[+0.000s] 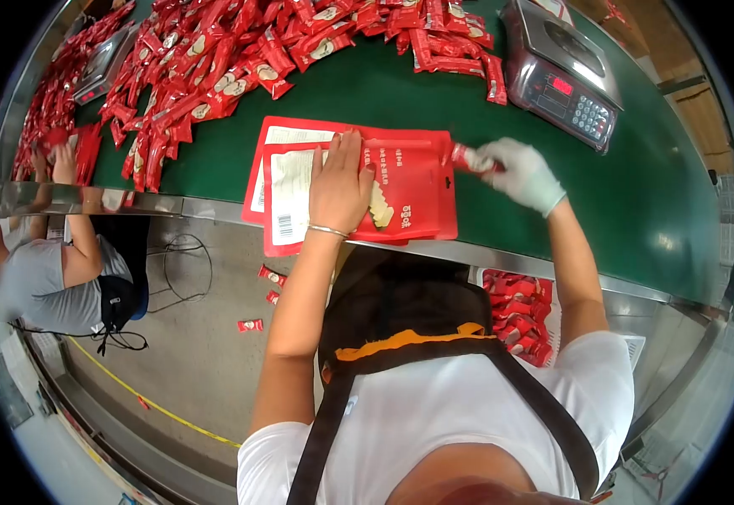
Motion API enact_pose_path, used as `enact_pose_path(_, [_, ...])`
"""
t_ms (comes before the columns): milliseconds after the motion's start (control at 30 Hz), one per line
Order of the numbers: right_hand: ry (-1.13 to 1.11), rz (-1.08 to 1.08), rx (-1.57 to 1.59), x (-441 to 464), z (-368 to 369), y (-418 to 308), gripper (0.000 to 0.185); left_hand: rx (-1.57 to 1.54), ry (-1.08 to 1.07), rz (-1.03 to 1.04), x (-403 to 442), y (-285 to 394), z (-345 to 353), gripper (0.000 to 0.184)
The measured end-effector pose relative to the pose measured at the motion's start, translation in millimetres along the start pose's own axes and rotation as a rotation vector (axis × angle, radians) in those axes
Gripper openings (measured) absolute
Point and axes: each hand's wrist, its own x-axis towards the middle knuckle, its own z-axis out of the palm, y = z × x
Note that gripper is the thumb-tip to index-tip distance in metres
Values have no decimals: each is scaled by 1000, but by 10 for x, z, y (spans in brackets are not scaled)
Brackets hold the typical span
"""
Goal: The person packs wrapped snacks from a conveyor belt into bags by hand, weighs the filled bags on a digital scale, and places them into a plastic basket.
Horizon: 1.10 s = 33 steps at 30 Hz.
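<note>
My bare left hand (339,192), with a bangle at the wrist, lies flat with its fingers stretched out on a red printed pouch (422,189). Beneath that pouch, other red pouches (257,168) stick out on the left, at the table edge. My right hand (523,175), in a white glove, is closed on a small red snack packet (465,157). The packet's left end meets or overlaps the right edge of the top pouch; whether it is inside the pouch I cannot tell.
A heap of red packets (207,67) covers the back of the green table (619,219). A digital scale (565,84) stands back right, another scale (106,63) back left. A person (64,269) works at left. Packets fill a basket (518,316) below the table; several lie on the floor.
</note>
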Motion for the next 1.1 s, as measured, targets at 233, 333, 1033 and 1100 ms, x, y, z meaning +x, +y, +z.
enact_pose_path(233, [-125,64,1092,429,1332,-356,44,107,-44,82,-60,2,16,58])
enact_pose_path(333, [-191,20,851,428,1581,-393,42,161,-84,63,-103,3,-20,59])
enact_pose_path(1033, [-384,275,886,735,1958,-100,41,-24,-743,98,1028,-243,-58,29])
enact_pose_path(1100, [-234,84,783,663,1377,-108,46,-59,-572,153,965,-372,118,26])
